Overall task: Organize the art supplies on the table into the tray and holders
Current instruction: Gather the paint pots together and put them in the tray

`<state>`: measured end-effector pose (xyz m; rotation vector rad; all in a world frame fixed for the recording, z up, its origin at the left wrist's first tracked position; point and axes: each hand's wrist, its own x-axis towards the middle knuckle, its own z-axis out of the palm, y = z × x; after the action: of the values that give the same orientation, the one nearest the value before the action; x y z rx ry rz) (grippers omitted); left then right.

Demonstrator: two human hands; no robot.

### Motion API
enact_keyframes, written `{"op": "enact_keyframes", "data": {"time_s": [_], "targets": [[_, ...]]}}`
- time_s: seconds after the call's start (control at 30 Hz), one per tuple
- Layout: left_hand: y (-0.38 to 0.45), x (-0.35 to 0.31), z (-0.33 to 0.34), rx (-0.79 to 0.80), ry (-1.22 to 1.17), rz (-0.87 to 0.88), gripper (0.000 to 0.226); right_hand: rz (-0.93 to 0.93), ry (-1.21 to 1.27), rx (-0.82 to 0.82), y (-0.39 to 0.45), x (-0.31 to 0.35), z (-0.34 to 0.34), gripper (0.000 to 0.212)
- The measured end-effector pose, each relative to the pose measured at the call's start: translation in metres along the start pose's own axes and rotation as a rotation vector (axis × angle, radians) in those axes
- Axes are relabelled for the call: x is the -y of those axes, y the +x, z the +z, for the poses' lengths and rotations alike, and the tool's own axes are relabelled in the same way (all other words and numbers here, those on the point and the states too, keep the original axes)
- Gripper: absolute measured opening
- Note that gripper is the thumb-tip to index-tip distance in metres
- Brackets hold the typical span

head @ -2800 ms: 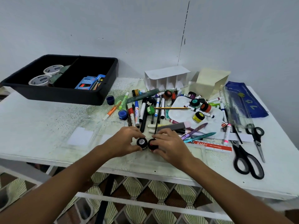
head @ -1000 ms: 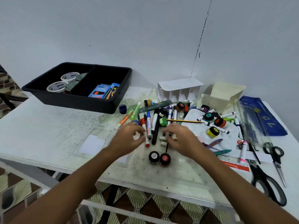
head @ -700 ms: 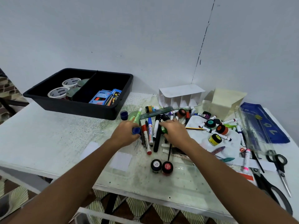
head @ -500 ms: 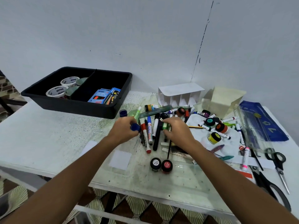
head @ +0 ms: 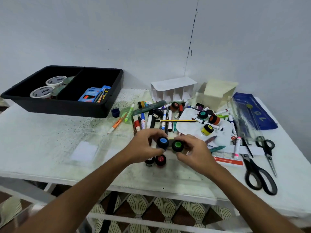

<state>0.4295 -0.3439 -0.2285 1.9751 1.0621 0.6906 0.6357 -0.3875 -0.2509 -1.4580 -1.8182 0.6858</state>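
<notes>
Left hand (head: 143,147): fingers curled round a blue pot (head: 162,142), lid facing the camera. Right hand (head: 193,151): fingers curled round a green pot (head: 177,145), held likewise. Both pots sit side by side just above the table (head: 50,140), near centre, with a black-and-white pot (head: 149,160) and a red pot (head: 160,160) standing together directly below the left hand at 6 o'clock. Tray (head: 67,105) at 10 o'clock, well apart; white holder (head: 173,91) at 12 o'clock behind the marker heap (head: 156,118). Handling, by judgement: small paint pots, light, rigid, smooth-sided and probably a little slippery; lids may loosen, so best pinched across the body below the cap and kept upright. Change from half a second back: the hands were then up in the marker heap, each closing on a pot; they have since drawn toward the near edge with both pots lifted. The black-and-white and red pots stay where they stood. Scissors (head: 259,174) lie at 3 o'clock, untouched.
</notes>
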Motion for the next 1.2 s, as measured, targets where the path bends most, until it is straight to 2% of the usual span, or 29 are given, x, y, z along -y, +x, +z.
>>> {"op": "enact_keyframes", "data": {"time_s": [0.3, 0.53, 0.97, 1.07, 1.2], "targets": [[-0.007, 0.005, 0.038, 0.039, 0.318, 0.135, 0.044, -0.061, -0.294, 0.111, -0.029, -0.022, -0.015, 0.046], [-0.006, 0.018, 0.052, 0.001, 0.506, 0.176, 0.045, -0.128, -0.449, 0.113, -0.032, -0.025, -0.009, 0.048], [-0.004, 0.025, 0.056, 0.013, 0.568, 0.211, 0.048, -0.192, -0.672, 0.180, -0.033, -0.022, -0.010, 0.048], [-0.007, 0.024, 0.053, 0.036, 0.552, 0.223, 0.046, -0.177, -0.643, 0.183, -0.033, -0.018, -0.011, 0.051], [-0.007, 0.022, 0.050, 0.067, 0.508, 0.192, 0.047, -0.156, -0.591, 0.184, -0.032, -0.012, -0.015, 0.040]]}}
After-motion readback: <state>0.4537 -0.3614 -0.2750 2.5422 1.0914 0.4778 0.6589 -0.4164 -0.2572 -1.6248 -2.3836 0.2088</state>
